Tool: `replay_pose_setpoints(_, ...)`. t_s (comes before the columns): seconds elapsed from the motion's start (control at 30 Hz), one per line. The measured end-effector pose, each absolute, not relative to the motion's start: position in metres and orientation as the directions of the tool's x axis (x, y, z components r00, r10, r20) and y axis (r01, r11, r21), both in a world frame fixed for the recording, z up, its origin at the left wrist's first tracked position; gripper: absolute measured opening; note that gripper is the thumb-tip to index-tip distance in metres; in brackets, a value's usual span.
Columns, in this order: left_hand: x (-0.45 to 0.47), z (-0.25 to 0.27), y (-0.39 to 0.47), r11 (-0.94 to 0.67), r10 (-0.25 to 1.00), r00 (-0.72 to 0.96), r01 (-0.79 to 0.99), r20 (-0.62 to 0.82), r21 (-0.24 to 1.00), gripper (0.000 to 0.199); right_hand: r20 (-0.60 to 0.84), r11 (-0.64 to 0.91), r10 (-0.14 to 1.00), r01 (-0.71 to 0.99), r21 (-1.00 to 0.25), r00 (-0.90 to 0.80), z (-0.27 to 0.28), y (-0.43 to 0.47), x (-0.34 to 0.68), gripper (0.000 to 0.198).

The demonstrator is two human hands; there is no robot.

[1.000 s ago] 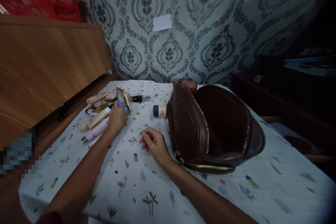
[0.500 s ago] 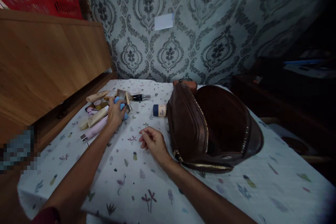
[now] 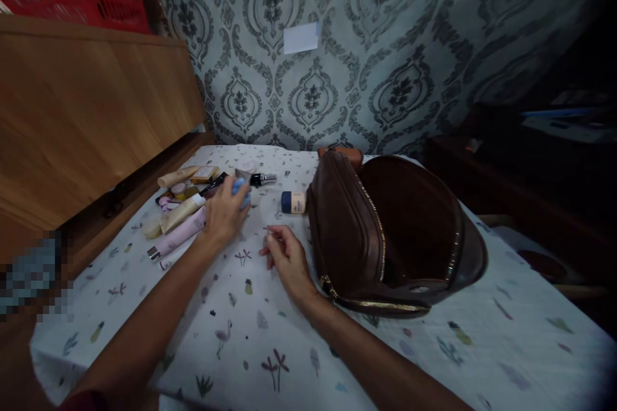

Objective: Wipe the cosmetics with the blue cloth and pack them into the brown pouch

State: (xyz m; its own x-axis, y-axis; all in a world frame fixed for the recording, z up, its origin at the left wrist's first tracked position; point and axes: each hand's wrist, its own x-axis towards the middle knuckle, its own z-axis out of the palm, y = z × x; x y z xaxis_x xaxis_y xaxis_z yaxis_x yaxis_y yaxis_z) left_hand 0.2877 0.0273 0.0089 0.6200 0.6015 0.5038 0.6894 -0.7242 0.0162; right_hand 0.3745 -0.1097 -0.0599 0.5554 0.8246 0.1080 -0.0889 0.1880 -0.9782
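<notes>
My left hand (image 3: 225,212) is closed around a light-blue item (image 3: 240,190), mostly covered by the fingers, so its kind is unclear. Close by it lie a pink tube (image 3: 180,236) with a silver cap, a cream tube (image 3: 182,214) and a dark bottle with a silver cap (image 3: 263,179). My right hand (image 3: 288,263) hovers low over the cloth, fingers loosely curled and apart, with nothing visible in them. Just beyond it a small jar with a dark blue lid (image 3: 294,202) lies on its side. A brown leather bag (image 3: 344,225) stands unzipped to the right.
A patterned white cloth (image 3: 231,359) covers the table. More cosmetics, among them a beige tube (image 3: 177,177) and a gold-edged compact (image 3: 205,174), lie at the left. A small tan case (image 3: 351,155) sits behind the bag. A wooden cabinet (image 3: 96,96) borders the left side.
My left hand has moved right, carrying the light-blue item away from the cosmetics pile. The compact there shows more fully. My right hand has shifted slightly right.
</notes>
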Motion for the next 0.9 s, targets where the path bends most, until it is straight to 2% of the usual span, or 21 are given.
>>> replay_pose_setpoints(0.1, 0.297, 0.001, 0.010, -0.824, 0.482, 0.792, 0.555, 0.374, -0.113, 0.024, 0.114, 0.202, 0.765, -0.069, -0.977, 0.634, -0.067, -0.107, 0.376, 0.044)
replay_pose_setpoints(0.17, 0.300, -0.004, 0.004, -0.871, 0.442, 0.844, 0.485, 0.303, -0.080, 0.021, 0.117, 0.193, 0.758, -0.050, -0.980, 0.641, -0.070, -0.106, 0.377, 0.046)
replay_pose_setpoints(0.23, 0.301, -0.007, 0.004, -0.900, 0.425, 0.859, 0.435, 0.284, 0.032, 0.019, 0.122, 0.184, 0.759, -0.031, -0.982, 0.639, -0.072, -0.106, 0.378, 0.046)
replay_pose_setpoints(0.33, 0.300, -0.007, 0.015, -0.889, 0.452, 0.795, 0.363, 0.405, 0.279, 0.018, 0.136, 0.196, 0.742, -0.018, -0.980, 0.656, -0.073, -0.106, 0.378, 0.044)
replay_pose_setpoints(0.4, 0.297, -0.006, 0.029, -0.824, 0.549, 0.665, 0.329, 0.507, 0.461, 0.018, 0.127, 0.189, 0.742, -0.024, -0.982, 0.658, -0.073, -0.107, 0.377, 0.044)
replay_pose_setpoints(0.47, 0.293, -0.004, 0.046, -0.730, 0.671, 0.501, 0.319, 0.546, 0.604, 0.021, 0.104, 0.166, 0.752, -0.034, -0.986, 0.651, -0.073, -0.108, 0.378, 0.044)
replay_pose_setpoints(0.53, 0.289, -0.004, 0.061, -0.665, 0.742, 0.395, 0.332, 0.542, 0.669, 0.024, 0.092, 0.150, 0.757, -0.036, -0.988, 0.647, -0.073, -0.108, 0.378, 0.042)
replay_pose_setpoints(0.6, 0.286, -0.005, 0.069, -0.648, 0.758, 0.384, 0.351, 0.527, 0.676, 0.026, 0.092, 0.146, 0.757, -0.031, -0.989, 0.647, -0.073, -0.108, 0.378, 0.042)
replay_pose_setpoints(0.7, 0.285, -0.010, 0.063, -0.699, 0.708, 0.518, 0.422, 0.479, 0.578, 0.023, 0.103, 0.153, 0.762, -0.023, -0.988, 0.639, -0.074, -0.107, 0.378, 0.042)
replay_pose_setpoints(0.83, 0.290, -0.013, 0.035, -0.800, 0.595, 0.748, 0.586, 0.292, 0.128, 0.048, 0.115, 0.172, 0.771, -0.031, -0.985, 0.627, -0.077, -0.107, 0.378, 0.041)
replay_pose_setpoints(0.9, 0.293, -0.009, 0.024, -0.785, 0.603, 0.765, 0.620, 0.224, -0.007, 0.049, 0.121, 0.181, 0.774, -0.033, -0.983, 0.621, -0.077, -0.107, 0.378, 0.040)
